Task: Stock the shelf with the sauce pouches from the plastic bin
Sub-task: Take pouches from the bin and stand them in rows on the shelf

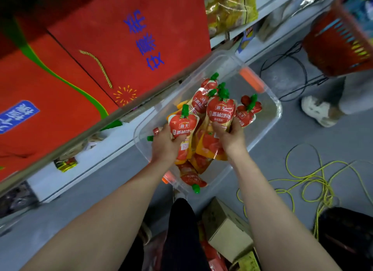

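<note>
Red "海天" sauce pouches (221, 111) in both hands (165, 144), over plastic bin (270, 101).

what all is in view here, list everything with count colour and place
sauce pouches: a pile, exact count unclear, red with green caps, in the bin and in both hands
plastic bin: one, clear with orange latches, on the floor by the shelf
gift boxes: two, red, on the shelf at left
basket: one, red, upper right
cable: one, yellow, coiled on the floor at right
cardboard box: one, brown, bottom centre
left hand: grips one pouch
right hand: grips one pouch
</note>
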Action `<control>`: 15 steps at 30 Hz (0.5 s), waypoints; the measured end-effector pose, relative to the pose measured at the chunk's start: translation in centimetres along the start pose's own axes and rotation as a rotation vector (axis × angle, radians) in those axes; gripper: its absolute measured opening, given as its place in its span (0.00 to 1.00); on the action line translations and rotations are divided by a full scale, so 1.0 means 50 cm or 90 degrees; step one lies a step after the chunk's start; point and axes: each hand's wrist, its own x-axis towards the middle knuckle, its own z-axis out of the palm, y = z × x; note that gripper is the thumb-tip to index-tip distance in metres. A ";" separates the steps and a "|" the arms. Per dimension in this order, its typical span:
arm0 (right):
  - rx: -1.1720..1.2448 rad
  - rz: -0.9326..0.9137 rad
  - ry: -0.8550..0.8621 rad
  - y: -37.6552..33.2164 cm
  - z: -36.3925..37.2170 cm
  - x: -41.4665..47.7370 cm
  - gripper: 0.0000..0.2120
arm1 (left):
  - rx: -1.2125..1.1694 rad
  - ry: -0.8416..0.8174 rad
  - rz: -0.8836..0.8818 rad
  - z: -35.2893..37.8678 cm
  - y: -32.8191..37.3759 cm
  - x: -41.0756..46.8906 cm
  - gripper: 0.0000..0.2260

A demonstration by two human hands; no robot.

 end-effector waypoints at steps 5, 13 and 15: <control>0.040 -0.037 -0.046 -0.076 0.008 -0.092 0.16 | -0.199 -0.046 0.011 -0.139 0.034 -0.070 0.18; -0.010 -0.205 -0.174 -0.234 0.100 -0.303 0.06 | -0.344 0.000 0.064 -0.397 -0.003 -0.235 0.15; -0.026 -0.246 -0.209 -0.265 0.145 -0.369 0.06 | -0.385 0.032 0.080 -0.468 -0.032 -0.286 0.12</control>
